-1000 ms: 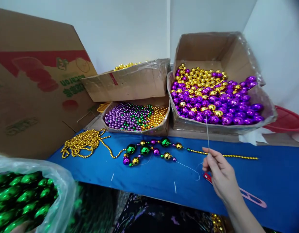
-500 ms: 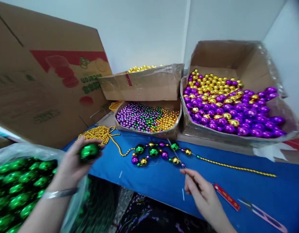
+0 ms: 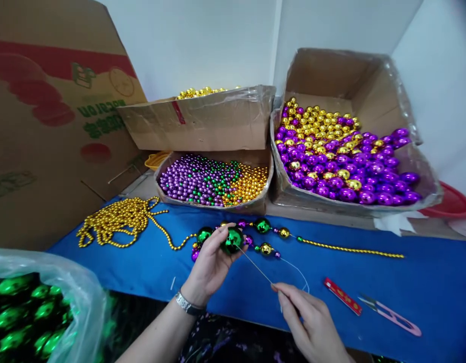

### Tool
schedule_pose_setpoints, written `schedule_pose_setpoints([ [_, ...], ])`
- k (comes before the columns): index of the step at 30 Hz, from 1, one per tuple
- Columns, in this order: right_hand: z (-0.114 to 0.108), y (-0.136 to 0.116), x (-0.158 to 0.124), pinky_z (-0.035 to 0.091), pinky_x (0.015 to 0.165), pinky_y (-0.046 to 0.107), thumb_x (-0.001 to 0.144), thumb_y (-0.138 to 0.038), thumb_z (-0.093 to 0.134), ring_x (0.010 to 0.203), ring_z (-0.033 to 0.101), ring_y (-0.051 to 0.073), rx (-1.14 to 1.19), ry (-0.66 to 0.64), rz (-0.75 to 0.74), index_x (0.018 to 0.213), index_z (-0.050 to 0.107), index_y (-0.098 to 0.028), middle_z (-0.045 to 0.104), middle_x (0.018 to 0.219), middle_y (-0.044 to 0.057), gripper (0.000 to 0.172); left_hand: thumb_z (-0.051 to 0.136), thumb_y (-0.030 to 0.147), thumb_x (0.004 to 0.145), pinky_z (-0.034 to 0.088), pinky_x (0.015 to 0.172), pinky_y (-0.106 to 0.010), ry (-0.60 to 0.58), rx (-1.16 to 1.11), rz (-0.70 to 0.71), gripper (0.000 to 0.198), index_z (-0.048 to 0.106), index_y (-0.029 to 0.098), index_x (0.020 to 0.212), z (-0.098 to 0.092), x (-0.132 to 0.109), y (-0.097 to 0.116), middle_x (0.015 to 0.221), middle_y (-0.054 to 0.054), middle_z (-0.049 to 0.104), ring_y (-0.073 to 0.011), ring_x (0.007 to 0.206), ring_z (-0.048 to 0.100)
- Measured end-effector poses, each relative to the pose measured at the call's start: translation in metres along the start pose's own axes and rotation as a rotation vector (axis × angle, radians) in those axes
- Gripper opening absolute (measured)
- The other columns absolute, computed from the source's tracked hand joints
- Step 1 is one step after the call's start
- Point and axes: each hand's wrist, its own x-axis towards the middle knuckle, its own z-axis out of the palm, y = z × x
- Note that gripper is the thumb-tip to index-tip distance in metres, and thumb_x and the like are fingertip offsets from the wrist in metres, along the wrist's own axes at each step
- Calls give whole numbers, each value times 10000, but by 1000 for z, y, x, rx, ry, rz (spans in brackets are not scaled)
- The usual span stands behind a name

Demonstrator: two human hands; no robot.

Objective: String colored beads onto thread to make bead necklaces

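One glossy green bead, apparently round

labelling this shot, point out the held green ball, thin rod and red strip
Held green ball (image 3: 231,241): head view, its near side.
Thin rod (image 3: 254,265): head view, mid-shaft.
Red strip (image 3: 343,296): head view, centre of its top.

The left hand and right hand are bare, as is the left forearm. Around the left wrist sits a silver-coloured linked wristband, darker along one part; its face, if any, is unclear. Over the lap lies black cloth patterned with small purple, flower-like patches.
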Motion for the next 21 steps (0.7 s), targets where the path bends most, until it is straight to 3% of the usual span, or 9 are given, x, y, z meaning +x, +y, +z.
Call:
schedule_pose_setpoints([
  [2,0,0,2,533,761,222,936,-222,420,904,665,167,-14,10,-11,1114,584,-228,691,1016,58,241,565,251,851,538,817,-446,-6,34,17,268,578,178,1109,-1,2,0,1029,-101,635,-274,950,636],
  [6,-1,3,5,537,775,252,933,-223,429,908,666,187,-43,49,-4,1116,584,-217,689,1030,78,240,494,421,875,568,668,-335,-65,-9,-75,428,491,223,1254,-4,3,4,1079,-130,621,-286,923,655],
  [8,-2,4,5,538,772,249,934,-221,429,903,668,184,-54,56,13,1121,583,-217,689,1031,78,243,482,430,879,560,720,-349,-131,-52,-96,445,494,191,1255,-7,2,5,1158,-158,592,-310,992,628],
  [11,-2,3,2,534,779,243,935,-210,432,914,666,174,-74,44,6,1132,575,-220,689,1032,74,244,531,251,872,518,842,-363,-216,-100,-104,363,518,157,1222,-11,2,3,1270,-161,535,-325,1109,562],
  [14,-1,1,-4,534,764,232,934,-193,434,904,668,163,-89,40,-3,1136,564,-217,692,1020,68,242,527,273,872,498,875,-380,-185,-175,-186,306,566,112,1129,-15,6,0,1183,-173,592,-302,1053,597],
  [17,0,0,-7,536,764,238,929,-172,435,902,668,165,-119,52,-29,1138,555,-212,695,1009,62,244,498,419,871,499,867,-410,-123,-237,-274,404,585,78,1071,-15,11,-4,1022,-181,650,-282,946,641],
  [21,0,-3,-7,540,754,267,925,-156,431,876,672,175,-158,48,-53,1151,539,-216,696,991,56,258,508,446,858,509,855,-402,-101,-265,-305,447,582,62,1074,-15,12,-6,971,-173,662,-273,915,651],
])
